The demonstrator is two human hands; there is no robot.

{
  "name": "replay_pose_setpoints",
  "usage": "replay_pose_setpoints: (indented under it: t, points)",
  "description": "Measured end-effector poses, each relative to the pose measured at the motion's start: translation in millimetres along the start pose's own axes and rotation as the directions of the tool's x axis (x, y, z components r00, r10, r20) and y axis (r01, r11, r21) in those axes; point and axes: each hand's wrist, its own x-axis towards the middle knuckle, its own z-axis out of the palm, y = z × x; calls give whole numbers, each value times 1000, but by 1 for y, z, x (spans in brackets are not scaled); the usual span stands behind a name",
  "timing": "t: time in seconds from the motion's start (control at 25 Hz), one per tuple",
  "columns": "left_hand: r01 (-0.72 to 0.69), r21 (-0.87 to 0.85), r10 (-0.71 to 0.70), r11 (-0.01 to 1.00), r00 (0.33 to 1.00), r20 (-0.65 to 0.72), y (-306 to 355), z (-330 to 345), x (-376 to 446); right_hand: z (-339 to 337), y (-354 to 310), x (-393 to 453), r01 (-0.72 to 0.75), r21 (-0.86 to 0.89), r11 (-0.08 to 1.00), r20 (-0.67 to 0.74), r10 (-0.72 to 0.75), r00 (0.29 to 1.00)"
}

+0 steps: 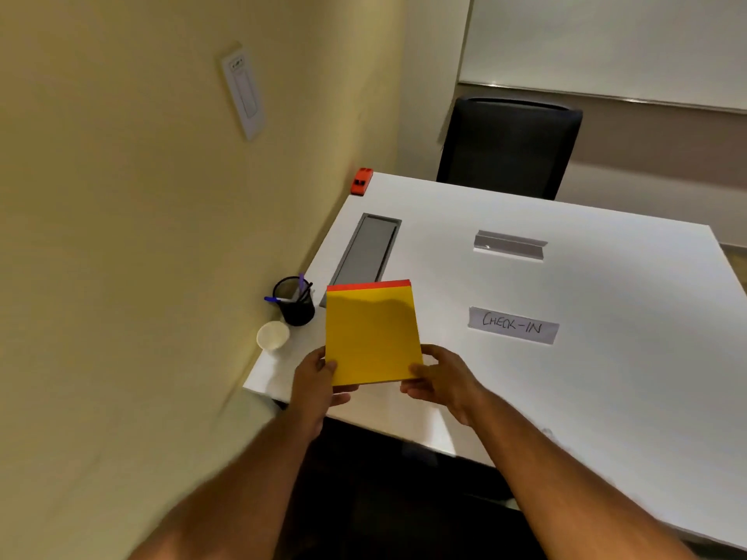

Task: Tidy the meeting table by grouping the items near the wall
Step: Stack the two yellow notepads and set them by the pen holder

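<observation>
A yellow notepad with a red top strip is held above the white table near its left side. My left hand grips the pad's lower left corner and my right hand grips its lower right corner. Beside the wall stand a black mesh pen cup with pens and a white paper cup. A red stapler-like item sits at the table's far corner by the wall. A "CHECK-IN" sign and a grey sign holder lie out on the table.
A grey cable hatch is set into the table behind the notepad. A black chair stands at the far side. The yellow wall runs along the table's left edge and carries a switch plate.
</observation>
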Motion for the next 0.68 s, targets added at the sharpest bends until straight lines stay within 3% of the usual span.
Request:
replay_pose_setpoints:
  t: [0.2,0.32,0.4,0.52,0.68]
  points:
    - [-12,-179,10,984,1000,-13,40,8,80,37,-28,68,182,99,978,-253,-152,955]
    - [86,-475,-53,876,995,81,68,15,127,59,-53,114,237,130,963,-355,-178,918]
    - [155,-566,-90,809,986,141,86,23,151,70,-69,142,262,141,955,-397,-188,899]
    - [186,-571,-60,800,971,232,93,33,178,84,-88,188,261,150,954,-431,-174,886]
    - [172,-439,-68,882,968,243,75,37,209,97,-106,250,212,83,974,-450,-153,880]
